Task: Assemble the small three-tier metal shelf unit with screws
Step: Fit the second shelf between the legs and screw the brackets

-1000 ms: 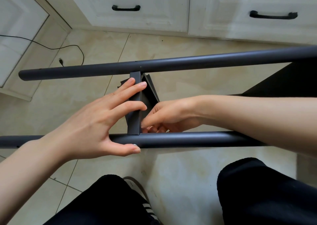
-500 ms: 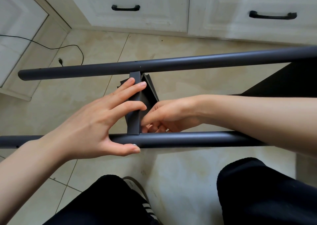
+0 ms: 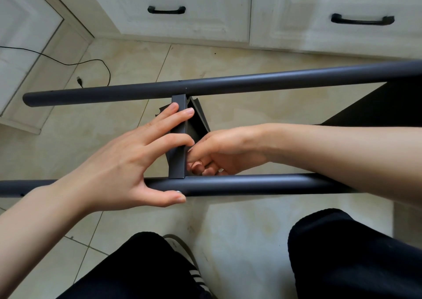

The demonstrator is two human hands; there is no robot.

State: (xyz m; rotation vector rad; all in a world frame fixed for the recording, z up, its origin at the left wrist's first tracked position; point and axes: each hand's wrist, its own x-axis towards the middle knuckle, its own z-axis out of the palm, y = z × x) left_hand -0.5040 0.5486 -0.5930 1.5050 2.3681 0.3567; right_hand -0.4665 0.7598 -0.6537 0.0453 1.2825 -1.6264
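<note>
Little changed: left hand [image 3: 127, 159], fingers spread, still braces shelf edge [image 3: 177, 139]; right hand [image 3: 214, 155] curled, prob. still turning an unseen screw.

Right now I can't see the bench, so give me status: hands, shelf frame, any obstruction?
Left hand fingers on dark grey metal crosspiece, thumb under near tube. Right hand curled behind crosspiece; contents unseen. Nothing blocking.

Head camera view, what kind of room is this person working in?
Probably a home kitchen or similar room: pale tiled floor, white cabinet drawers with black handles, and a loose cable on the floor. The person sits on the floor assembling dark metal tubes.
</note>
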